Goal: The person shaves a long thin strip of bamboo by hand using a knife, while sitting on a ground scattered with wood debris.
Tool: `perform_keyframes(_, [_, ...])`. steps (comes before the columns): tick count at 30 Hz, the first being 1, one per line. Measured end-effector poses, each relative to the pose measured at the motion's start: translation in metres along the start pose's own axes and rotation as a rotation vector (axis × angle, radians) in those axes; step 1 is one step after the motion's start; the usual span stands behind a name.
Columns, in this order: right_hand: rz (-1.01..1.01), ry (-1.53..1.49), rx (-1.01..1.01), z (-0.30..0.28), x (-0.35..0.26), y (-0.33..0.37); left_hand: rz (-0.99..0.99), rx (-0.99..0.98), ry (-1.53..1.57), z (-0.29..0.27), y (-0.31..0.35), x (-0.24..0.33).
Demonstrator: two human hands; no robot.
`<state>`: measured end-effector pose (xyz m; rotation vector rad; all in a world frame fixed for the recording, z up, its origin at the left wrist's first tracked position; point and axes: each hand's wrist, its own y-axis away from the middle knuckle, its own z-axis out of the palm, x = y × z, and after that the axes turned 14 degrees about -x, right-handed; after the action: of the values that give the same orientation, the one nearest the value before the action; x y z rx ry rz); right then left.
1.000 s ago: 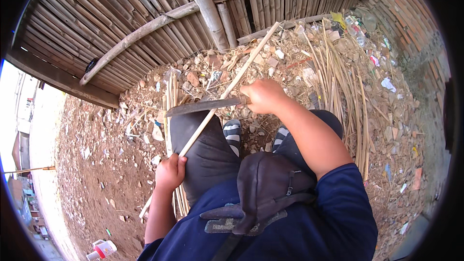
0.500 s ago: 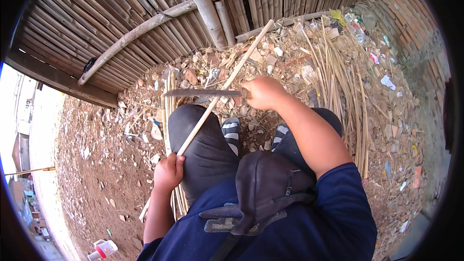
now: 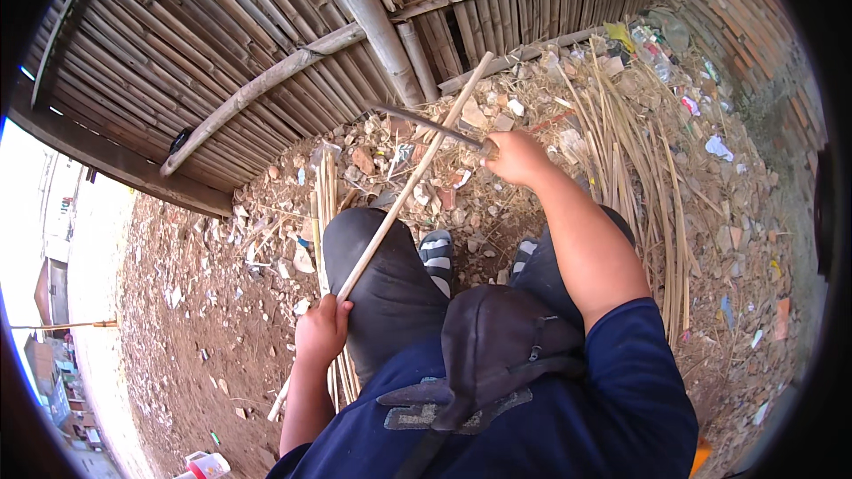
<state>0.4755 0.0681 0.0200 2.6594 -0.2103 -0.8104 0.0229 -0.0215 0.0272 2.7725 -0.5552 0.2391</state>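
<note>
My left hand [image 3: 321, 332] is closed round the lower end of a pale bamboo strip [image 3: 391, 217]. The strip slants up and away to the right, passing over my left thigh. In my right hand [image 3: 517, 158], fingers wrapped round the handle, is a long knife [image 3: 404, 117]. Its dark blade points left and crosses the strip's upper part; I cannot tell whether they touch. More cut strips [image 3: 326, 186] lie beside my left leg, running under my left forearm.
A pile of long thin strips [image 3: 621, 151] lies on the rubble to my right. Ahead stands a bamboo-slat wall [image 3: 257, 44] with a thick post [image 3: 377, 22]. A brick wall [image 3: 763, 27] rises at the right. A white and red container [image 3: 209, 466] shows at lower left.
My right hand has moved up and to the right with the knife, which now tilts, its tip farther away. The left hand still grips the strip. The whole view has shifted slightly.
</note>
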Motion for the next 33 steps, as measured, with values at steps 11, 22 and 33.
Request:
perform_keyframes(11, [-0.208,0.133,-0.165,0.01,-0.036,0.011,-0.12,0.049,-0.023,0.002,0.025,0.018])
perform_keyframes(22, [-0.221,0.261,-0.108,0.016,-0.024,0.006,-0.049,0.09,0.045,0.008,0.026,0.006])
perform_keyframes(33, [-0.169,0.189,-0.148,0.01,-0.052,0.021,-0.093,0.0,0.047,0.01,0.015,0.004])
